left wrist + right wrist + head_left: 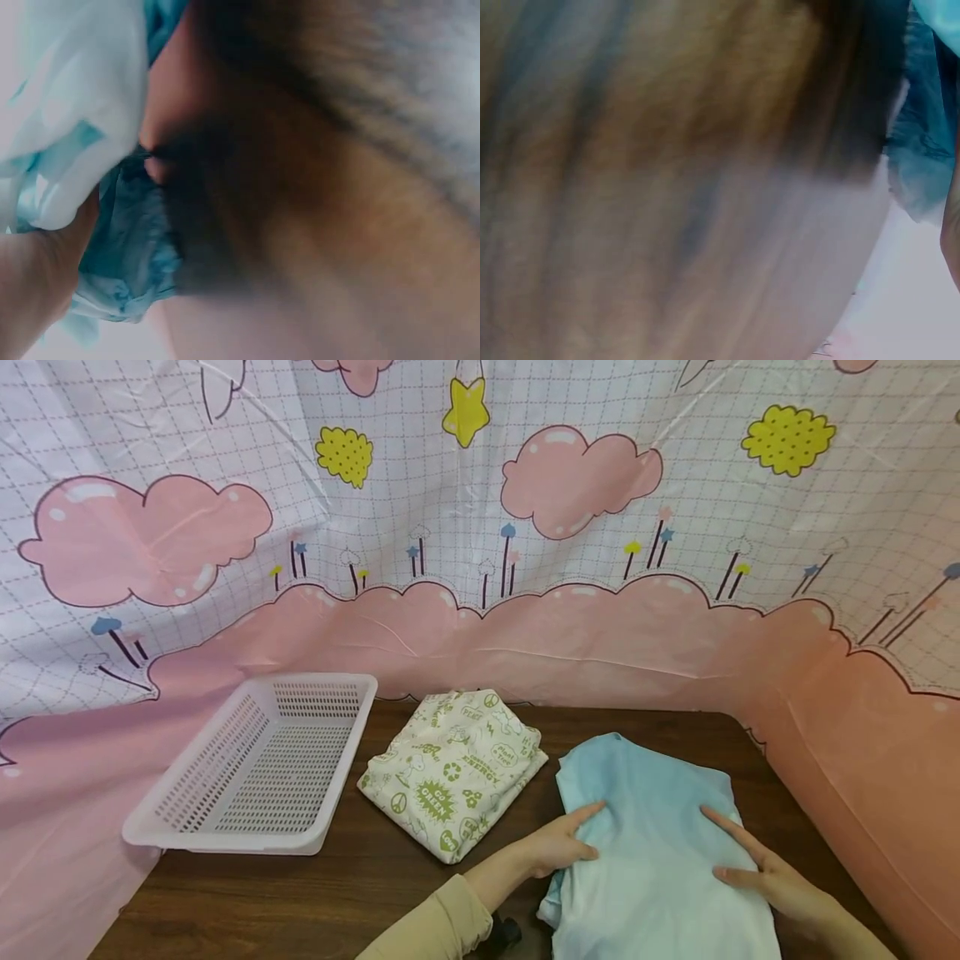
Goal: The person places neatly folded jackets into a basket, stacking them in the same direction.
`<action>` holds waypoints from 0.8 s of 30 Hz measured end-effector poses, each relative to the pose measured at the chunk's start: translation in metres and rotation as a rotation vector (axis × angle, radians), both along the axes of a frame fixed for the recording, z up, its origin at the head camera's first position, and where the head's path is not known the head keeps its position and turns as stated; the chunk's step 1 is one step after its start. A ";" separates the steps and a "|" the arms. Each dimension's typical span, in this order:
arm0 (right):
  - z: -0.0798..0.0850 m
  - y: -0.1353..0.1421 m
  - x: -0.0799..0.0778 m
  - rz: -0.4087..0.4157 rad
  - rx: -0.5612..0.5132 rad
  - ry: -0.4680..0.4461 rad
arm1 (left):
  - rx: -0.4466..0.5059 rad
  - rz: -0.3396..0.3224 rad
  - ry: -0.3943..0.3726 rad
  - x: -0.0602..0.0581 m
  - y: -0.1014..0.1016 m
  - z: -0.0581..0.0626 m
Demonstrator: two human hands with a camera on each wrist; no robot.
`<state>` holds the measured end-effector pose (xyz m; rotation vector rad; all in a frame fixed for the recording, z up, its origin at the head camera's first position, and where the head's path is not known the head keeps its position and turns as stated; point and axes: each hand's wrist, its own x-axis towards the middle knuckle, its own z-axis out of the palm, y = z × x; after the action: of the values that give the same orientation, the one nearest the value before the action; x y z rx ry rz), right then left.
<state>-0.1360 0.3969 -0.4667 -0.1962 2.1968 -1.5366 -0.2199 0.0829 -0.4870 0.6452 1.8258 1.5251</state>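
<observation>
A folded light-blue and white cloth (pixel 652 852) lies at the right of the table; its exact kind cannot be made out. My left hand (pixel 558 847) grips its left side, with index finger and thumb on top. Opposite, my right hand (pixel 772 877) holds the right side the same way. The other fingers of both hands are hidden in the head view. In the left wrist view, bunched cloth (pixel 124 247) lies against the left hand (pixel 37 289). The right wrist view shows only a strip of cloth (pixel 922 142) beside part of the right hand (pixel 951 232).
Left of the cloth lies a folded white fabric with green print (pixel 457 768). A white perforated plastic basket (pixel 341 760) stands at the far left. All sit on a dark wooden table (pixel 300 902), with a pink cloud-patterned curtain (pixel 585 647) behind and at the sides.
</observation>
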 end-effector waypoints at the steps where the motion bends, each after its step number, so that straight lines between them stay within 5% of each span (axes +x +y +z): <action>1: 0.002 -0.001 0.001 -0.002 0.005 0.028 | 0.004 -0.003 0.012 0.000 -0.002 0.003; 11: 0.031 -0.020 0.003 -0.065 0.080 0.227 | 0.047 -0.035 0.141 -0.003 -0.022 0.036; 17: 0.054 -0.042 -0.001 -0.087 0.062 0.244 | 0.068 -0.052 0.205 -0.005 -0.045 0.062; 24: 0.073 -0.074 -0.008 -0.093 0.034 0.272 | -0.014 -0.004 0.262 -0.003 -0.079 0.091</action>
<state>-0.1438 0.3230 -0.3940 -0.3125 2.4714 -1.6011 -0.2225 0.0043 -0.3962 0.8765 2.0234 1.4796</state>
